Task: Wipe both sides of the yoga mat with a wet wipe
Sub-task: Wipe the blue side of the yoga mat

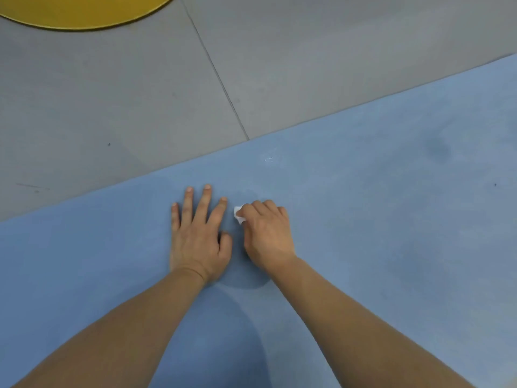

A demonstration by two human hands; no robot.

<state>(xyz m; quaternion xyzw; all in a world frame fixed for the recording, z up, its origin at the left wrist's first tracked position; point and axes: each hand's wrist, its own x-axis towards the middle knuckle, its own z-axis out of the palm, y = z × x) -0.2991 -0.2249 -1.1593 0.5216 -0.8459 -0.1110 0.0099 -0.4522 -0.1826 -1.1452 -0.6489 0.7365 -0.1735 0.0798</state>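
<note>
A blue yoga mat [377,219] lies flat across the lower and right part of the head view, its far edge running diagonally. My left hand [198,236] rests palm down on the mat with fingers spread. Just to its right, my right hand [267,233] is closed around a small white wet wipe [238,214], whose corner sticks out past the fingers and touches the mat. A faint damp patch with tiny droplets [270,157] shows on the mat beyond the hands. Darker smudges [437,149] mark the mat at the right.
Grey floor tiles [112,107] lie beyond the mat, with a seam [221,79] running diagonally. A yellow round shape [84,9] sits on the floor at the top left.
</note>
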